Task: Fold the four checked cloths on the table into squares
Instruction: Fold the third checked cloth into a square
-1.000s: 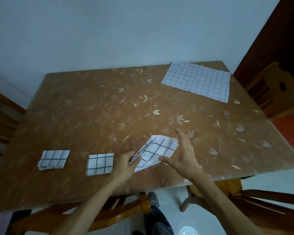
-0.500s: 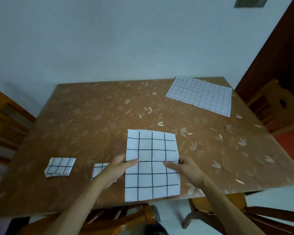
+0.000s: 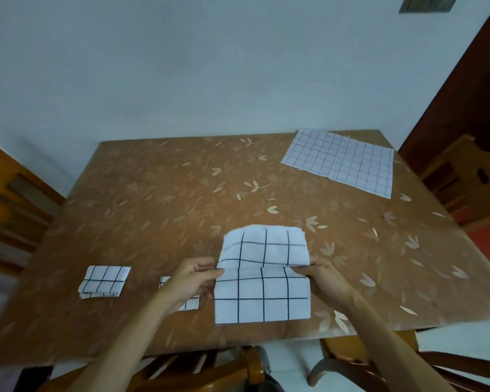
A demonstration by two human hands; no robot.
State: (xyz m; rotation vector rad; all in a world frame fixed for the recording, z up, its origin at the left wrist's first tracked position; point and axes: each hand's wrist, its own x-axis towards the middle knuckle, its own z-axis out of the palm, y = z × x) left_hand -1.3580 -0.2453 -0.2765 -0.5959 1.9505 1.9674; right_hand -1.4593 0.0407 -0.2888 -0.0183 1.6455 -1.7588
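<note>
On the table (image 3: 153, 207), the previously flat cloth (image 3: 275, 290) now seems half-folded.

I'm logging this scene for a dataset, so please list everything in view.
half-folded cloth: 1, white, dark checks, near edge, centre
folded cloths: 2, white, dark checks, near left; the second partly behind the left arm
flat cloth: 1, white, blue checks, far right corner
table: 1, brown, leaf-patterned
chairs: 4, wooden; left, right, two at the near edge
wall plate: 1, grey, top right
hands: 2; left hand and right hand pinch the half-folded cloth's sides
</note>
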